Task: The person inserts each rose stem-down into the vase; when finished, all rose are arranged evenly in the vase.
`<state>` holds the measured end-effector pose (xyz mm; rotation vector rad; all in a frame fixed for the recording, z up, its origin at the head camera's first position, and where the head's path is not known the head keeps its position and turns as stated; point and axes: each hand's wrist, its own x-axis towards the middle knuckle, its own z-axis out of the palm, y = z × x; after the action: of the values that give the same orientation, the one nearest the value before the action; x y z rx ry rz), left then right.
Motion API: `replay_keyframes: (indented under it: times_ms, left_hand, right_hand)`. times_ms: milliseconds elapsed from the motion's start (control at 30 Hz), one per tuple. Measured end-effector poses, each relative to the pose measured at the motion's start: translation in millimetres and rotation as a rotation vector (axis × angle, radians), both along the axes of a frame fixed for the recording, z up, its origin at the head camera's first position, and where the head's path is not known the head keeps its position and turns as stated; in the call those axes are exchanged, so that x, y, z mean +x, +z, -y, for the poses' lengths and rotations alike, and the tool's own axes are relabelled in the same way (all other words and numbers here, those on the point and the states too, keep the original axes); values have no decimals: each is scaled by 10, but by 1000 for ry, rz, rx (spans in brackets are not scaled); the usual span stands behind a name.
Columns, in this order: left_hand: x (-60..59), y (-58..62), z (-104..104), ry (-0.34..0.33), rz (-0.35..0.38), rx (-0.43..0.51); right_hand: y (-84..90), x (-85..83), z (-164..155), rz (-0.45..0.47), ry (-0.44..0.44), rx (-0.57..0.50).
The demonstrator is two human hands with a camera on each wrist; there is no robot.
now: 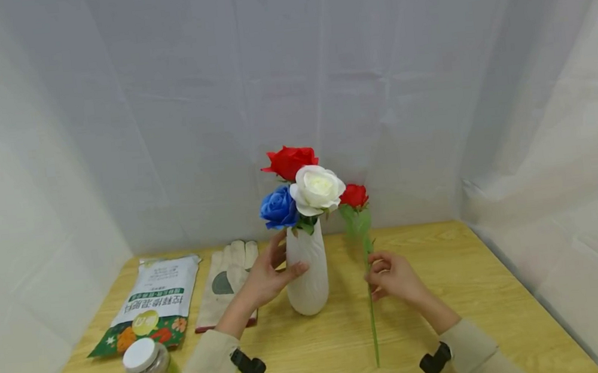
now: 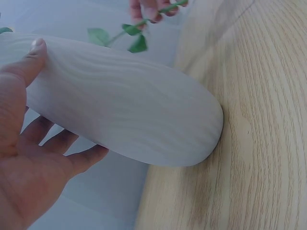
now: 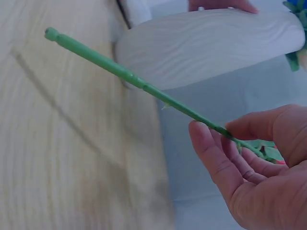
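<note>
A white ribbed vase [image 1: 308, 281] stands on the wooden table [image 1: 450, 292] and holds a red rose [image 1: 290, 160], a white rose [image 1: 317, 189] and a blue rose [image 1: 278, 207]. My left hand [image 1: 274, 275] grips the vase from its left side, thumb across the front and fingers behind; the left wrist view shows the vase [image 2: 129, 120] in that hand [image 2: 33, 158]. To the right, my right hand [image 1: 385, 275] pinches the green stem [image 1: 373, 329] of a small red rose [image 1: 354, 195], held upright beside the vase. In the right wrist view the stem [image 3: 124, 74] runs between thumb and fingers [image 3: 216, 153].
A printed bag [image 1: 150, 303] lies at the left of the table, a pale work glove [image 1: 225, 283] beside it, just behind my left hand. A jar with a white lid [image 1: 146, 369] stands at the front left. White cloth walls close in on three sides.
</note>
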<state>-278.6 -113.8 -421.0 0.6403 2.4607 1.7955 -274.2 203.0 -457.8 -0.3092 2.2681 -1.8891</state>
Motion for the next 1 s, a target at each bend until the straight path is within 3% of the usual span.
replay_keyframes:
  times_ms: [300,600,1000]
  left_hand:
    - [-5,-9,1,-4,3,6]
    - [-7,-3,-1,-9,-4,8]
    - [-12,-11,1,-9,4,10]
  right_hand:
    - [184,4,-8,-14,-73,-176]
    - [370,3,21,-122,-130,-418]
    - [772,7,60,-253,-209,-687]
